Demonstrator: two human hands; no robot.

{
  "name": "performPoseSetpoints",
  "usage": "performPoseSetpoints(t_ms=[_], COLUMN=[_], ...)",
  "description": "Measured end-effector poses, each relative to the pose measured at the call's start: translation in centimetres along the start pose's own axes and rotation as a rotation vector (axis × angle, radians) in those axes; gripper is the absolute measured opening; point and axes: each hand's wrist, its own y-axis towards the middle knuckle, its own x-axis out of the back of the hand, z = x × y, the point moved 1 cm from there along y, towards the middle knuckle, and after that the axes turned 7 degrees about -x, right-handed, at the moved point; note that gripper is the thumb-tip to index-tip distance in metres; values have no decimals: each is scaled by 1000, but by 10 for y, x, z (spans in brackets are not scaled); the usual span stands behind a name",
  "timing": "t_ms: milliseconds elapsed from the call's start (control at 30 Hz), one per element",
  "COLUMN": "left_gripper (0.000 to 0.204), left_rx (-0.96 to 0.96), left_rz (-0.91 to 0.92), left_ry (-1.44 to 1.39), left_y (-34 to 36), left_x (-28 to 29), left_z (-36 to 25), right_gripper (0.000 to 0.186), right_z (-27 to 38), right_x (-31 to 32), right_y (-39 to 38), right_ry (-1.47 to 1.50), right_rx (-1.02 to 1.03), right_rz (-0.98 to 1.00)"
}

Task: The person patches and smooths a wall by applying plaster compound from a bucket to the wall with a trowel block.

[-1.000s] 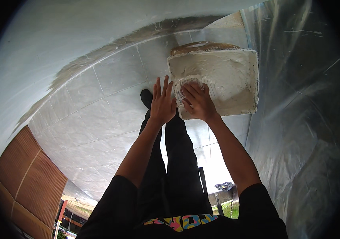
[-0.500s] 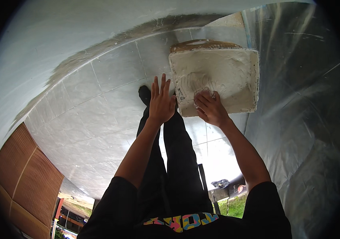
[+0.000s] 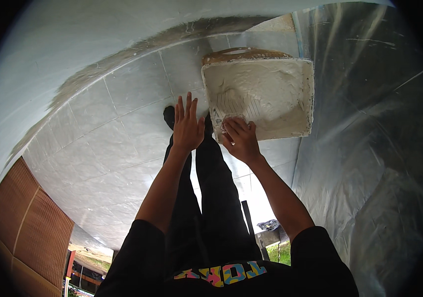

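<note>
A rectangular tray [image 3: 312, 96] with a whitish, crusted rim holds thick white paste [image 3: 275, 89]. Thin parallel lines run through the paste on the tray's left side. My right hand [image 3: 243, 142] is at the near left corner of the tray, fingers curled round a small whitish wad [image 3: 227, 123] smeared with paste; the fingers partly cover it, so its kind is not clear. Left of the tray, my left hand [image 3: 187, 129] hangs in the air over my legs, fingers stretched out, holding nothing.
Grey tiled floor [image 3: 117, 133] lies under my black-clad legs [image 3: 216, 188]. A pale curved wall [image 3: 73, 49] rises at the far left. Clear plastic sheeting [image 3: 370, 163] hangs on the right. A brown woven blind [image 3: 33, 222] shows at the lower left. Something brown [image 3: 246, 54] sits behind the tray.
My right hand with the wad has shifted left and nearer across the tray, toward its near left corner. My left hand stays open. The whole view has shifted slightly.
</note>
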Motion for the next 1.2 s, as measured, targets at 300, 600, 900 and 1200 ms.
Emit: performPoseSetpoints(t_ms=[300,600,900,1200], left_gripper=[61,60,60,58], left_rx=[30,37,76,82], left_rz=[17,26,55,35], left_ry=[-27,15,-6,-27], left_y=[3,0,-11,-8], left_x=[1,10,7,12], left_z=[2,15,27,29], right_gripper=[40,35,37,38], right_z=[-15,18,22,-1], right_x=[-2,-2,-16,-6], right_y=[33,38,33,39], right_ry=[-113,143,-37,121], right_rx=[-304,-451,-321,-504], right_rz=[-218,-165,-180,-334])
